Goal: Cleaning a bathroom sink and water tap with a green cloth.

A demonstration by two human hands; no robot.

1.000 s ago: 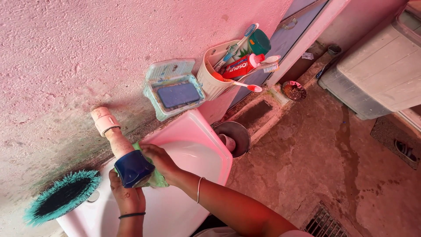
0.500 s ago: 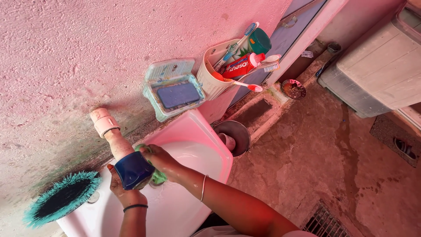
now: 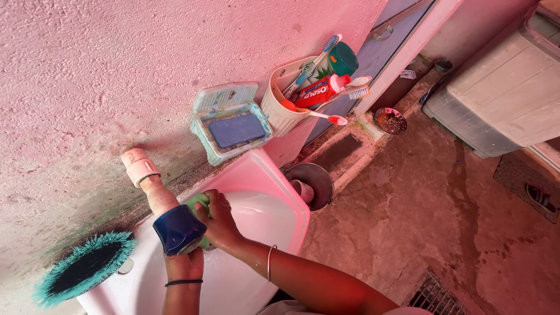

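Note:
A pale tap pipe comes out of the pink wall and ends in a dark blue tap head over a white sink. My right hand, a thin bangle on its wrist, presses a green scrub pad against the tap just beside the blue head. My left hand, with a black band on the wrist, reaches up from below and grips the tap under the blue head, which hides most of its fingers.
A round teal brush lies on the sink's left end. On the wall hang a green soap box and a white cup with toothbrushes and paste. Below the sink are a steel pot, a floor drain and a white cabinet.
My right hand has slid the green pad up along the tap toward the wall. My left hand has drawn further in under the blue head.

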